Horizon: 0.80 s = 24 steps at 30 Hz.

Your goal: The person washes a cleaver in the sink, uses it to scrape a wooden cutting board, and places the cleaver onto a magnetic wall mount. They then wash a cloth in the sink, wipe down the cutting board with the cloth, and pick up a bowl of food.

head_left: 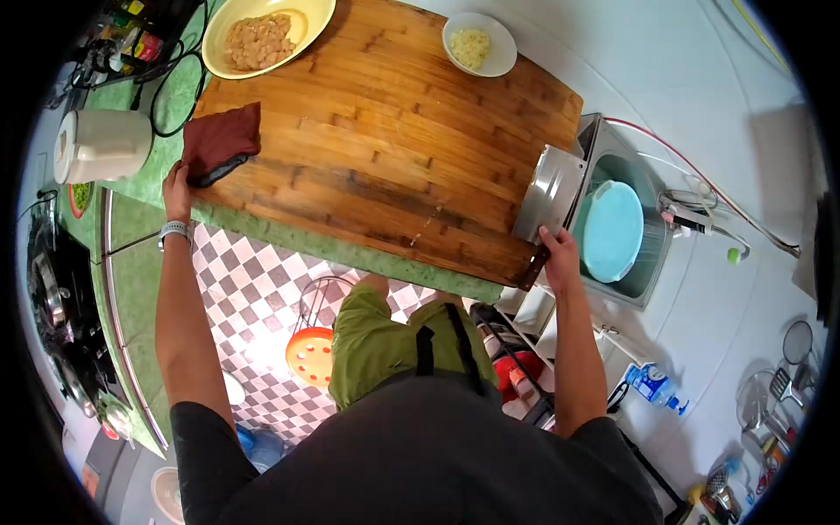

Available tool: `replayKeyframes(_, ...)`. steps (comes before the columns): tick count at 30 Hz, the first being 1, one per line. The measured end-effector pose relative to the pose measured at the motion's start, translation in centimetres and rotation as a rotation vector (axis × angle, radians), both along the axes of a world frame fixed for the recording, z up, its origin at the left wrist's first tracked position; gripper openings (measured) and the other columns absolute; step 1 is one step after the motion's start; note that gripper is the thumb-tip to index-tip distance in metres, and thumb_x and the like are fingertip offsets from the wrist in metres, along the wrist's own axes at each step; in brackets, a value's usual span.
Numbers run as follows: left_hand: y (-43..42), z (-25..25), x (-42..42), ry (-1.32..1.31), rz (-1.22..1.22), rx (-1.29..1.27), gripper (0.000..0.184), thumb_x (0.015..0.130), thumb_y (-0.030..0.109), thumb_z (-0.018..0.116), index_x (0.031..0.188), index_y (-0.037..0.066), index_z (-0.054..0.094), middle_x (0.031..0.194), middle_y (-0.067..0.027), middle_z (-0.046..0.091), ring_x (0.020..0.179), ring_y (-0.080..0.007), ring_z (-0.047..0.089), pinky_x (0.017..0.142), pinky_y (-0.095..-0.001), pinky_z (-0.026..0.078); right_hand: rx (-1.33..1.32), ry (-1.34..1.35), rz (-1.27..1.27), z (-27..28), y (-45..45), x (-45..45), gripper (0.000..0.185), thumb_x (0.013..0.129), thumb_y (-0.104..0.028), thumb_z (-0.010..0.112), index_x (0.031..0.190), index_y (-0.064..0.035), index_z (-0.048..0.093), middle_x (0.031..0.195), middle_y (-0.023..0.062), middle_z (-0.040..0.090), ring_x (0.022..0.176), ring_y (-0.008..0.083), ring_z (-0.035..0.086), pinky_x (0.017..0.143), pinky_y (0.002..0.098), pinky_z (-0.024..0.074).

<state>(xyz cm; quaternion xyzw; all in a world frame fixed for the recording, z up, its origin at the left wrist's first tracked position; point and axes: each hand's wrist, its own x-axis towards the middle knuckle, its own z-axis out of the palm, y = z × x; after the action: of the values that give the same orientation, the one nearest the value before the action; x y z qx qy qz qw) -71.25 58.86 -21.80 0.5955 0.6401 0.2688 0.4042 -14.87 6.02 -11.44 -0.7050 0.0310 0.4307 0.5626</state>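
Note:
My right hand (561, 255) is closed around the dark handle of a cleaver (549, 194). The broad steel blade lies along the right edge of a wooden cutting board (376, 149), beside the sink. At the board's left edge, my left hand (178, 190) has its fingers stretched out against the lower left corner of a folded dark-red cloth (223, 142); its thumb is hard to make out. Diced pale meat (261, 44) lies in a yellow bowl (317, 19) at the top left. Minced pale-yellow bits (470, 49) fill part of a white bowl (504, 58) at the far side.
A turquoise basin (612, 232) sits in the metal sink (652, 262) on the right. A cream-coloured container (109, 144) and a black cable (156, 101) are on the green counter (350, 254) to the left. Below are an orange stool (311, 356) and a checkered floor (254, 280).

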Motion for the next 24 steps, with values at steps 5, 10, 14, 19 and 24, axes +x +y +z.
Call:
replayKeyframes(5, -0.3, 0.0, -0.8, -0.022, -0.082, 0.064, 0.047, 0.094, 0.028, 0.048, 0.124, -0.006, 0.062, 0.123, -0.0179, 0.064, 0.113, -0.0249, 0.058, 0.101, -0.0332, 0.04, 0.0, -0.053, 0.07, -0.8, -1.3, -0.5, 0.018, 0.093, -0.012, 0.068, 0.108, -0.0022, 0.065, 0.098, 0.0021, 0.065, 0.085, 0.0132, 0.061, 0.077, 0.0305, 0.0515)
replayKeyframes(10, -1.5, 1.5, -1.6, -0.107, -0.078, -0.108, 0.042, 0.096, 0.028, 0.046, 0.124, 0.001, 0.062, 0.118, -0.0044, 0.063, 0.112, -0.017, 0.056, 0.101, -0.0298, 0.038, -0.056, -0.077, 0.084, -1.1, -2.8, -1.3, 0.02, 0.093, -0.009, 0.067, 0.111, -0.0019, 0.065, 0.102, 0.0012, 0.066, 0.093, 0.0123, 0.06, 0.086, 0.0282, 0.0457)
replayKeyframes(14, -2.8, 1.7, -2.6, -0.1, -0.104, -0.105, 0.042, 0.095, 0.028, 0.044, 0.122, 0.001, 0.062, 0.113, -0.0024, 0.063, 0.107, -0.0152, 0.055, 0.098, -0.0294, 0.038, -0.023, -0.023, 0.081, -1.1, -4.4, -3.2, 0.025, 0.093, -0.008, 0.066, 0.117, -0.0014, 0.063, 0.107, 0.0016, 0.067, 0.098, 0.0127, 0.059, 0.091, 0.0281, 0.0441)
replayKeyframes(19, -5.0, 1.8, -3.0, -0.15, -0.028, -0.055, 0.046, 0.094, 0.024, 0.044, 0.127, -0.005, 0.058, 0.119, -0.0103, 0.059, 0.11, -0.0206, 0.054, 0.102, -0.0305, 0.037, -0.156, -0.134, 0.213, 1.3, -6.1, -4.2, 0.033, 0.094, -0.006, 0.064, 0.126, -0.0001, 0.059, 0.116, 0.002, 0.064, 0.102, 0.0125, 0.058, 0.094, 0.0284, 0.0435)
replayKeyframes(24, -11.1, 1.3, -5.6, -0.074, 0.168, 0.152, 0.051, 0.098, 0.026, 0.046, 0.14, -0.003, 0.048, 0.143, -0.0165, 0.047, 0.129, -0.0262, 0.047, 0.11, -0.0333, 0.034, -0.157, -0.86, 0.671, 5.5, -0.6, -4.3, 0.031, 0.09, -0.002, 0.063, 0.12, 0.0003, 0.058, 0.1, 0.0067, 0.063, 0.094, 0.0201, 0.061, 0.089, 0.03, 0.0462)
